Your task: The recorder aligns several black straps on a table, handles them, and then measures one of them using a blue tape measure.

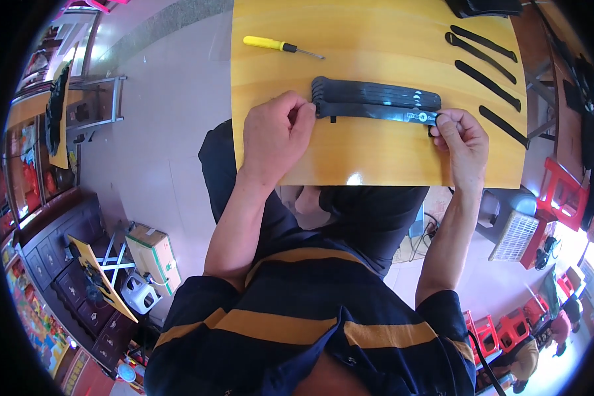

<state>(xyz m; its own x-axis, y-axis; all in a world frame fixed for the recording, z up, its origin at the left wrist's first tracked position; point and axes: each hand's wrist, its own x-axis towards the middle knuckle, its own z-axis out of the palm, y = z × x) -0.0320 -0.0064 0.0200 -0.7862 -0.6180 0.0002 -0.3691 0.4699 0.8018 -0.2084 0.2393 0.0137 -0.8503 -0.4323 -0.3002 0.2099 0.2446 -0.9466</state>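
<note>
A black hook-and-loop strap with pale printing near its right end lies stretched between my hands, just above the near part of the yellow table. My left hand pinches its left end between thumb and bent fingers. At the other end, the thumb and fingers of my right hand are closed on the strap. Directly behind it, several similar black straps lie overlapped in a neat row, their rounded ends lined up at the left. A small dark piece shows under the strap near my left fingers.
A yellow-handled screwdriver lies at the table's far left. Several loose black straps are spread along the right side, and a dark pile sits at the far right corner. Red stools stand beyond the table's right edge.
</note>
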